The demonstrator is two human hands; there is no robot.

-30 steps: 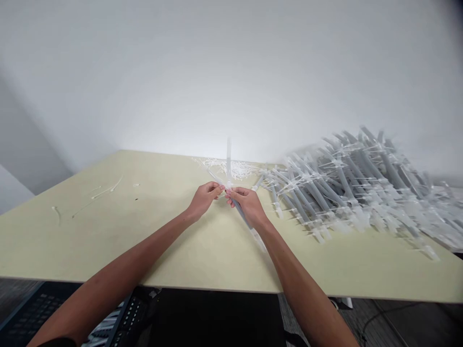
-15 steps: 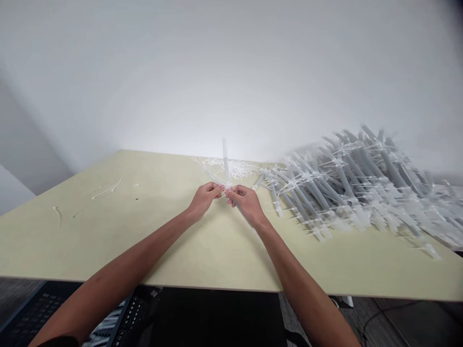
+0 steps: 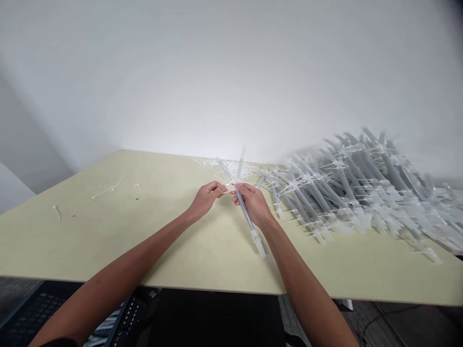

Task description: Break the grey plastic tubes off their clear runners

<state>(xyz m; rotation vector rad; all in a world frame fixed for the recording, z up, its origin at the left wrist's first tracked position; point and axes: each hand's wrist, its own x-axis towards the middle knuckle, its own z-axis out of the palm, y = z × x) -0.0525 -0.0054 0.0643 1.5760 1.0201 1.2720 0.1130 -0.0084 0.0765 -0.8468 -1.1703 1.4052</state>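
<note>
Branched tubing assembly point(image 3: 246, 212) above the pale-yellow table's point(image 3: 195, 270) middle, between near and far edges; your right hand point(image 3: 255, 205) grips it, your left hand point(image 3: 205, 200) pinches a cable tie point(image 3: 229, 192). White wall point(image 3: 217, 77) behind far edge.

The left forearm point(image 3: 139, 253) and right forearm point(image 3: 306, 270) are bare and slant forward and inward. The left grip point(image 3: 207, 200) pinches thumb against bent fingers, while the right grip point(image 3: 255, 205) curls its fingers beneath its thumb. Both sit just beside each other, wrists point(image 3: 190, 215) almost straight.
</note>
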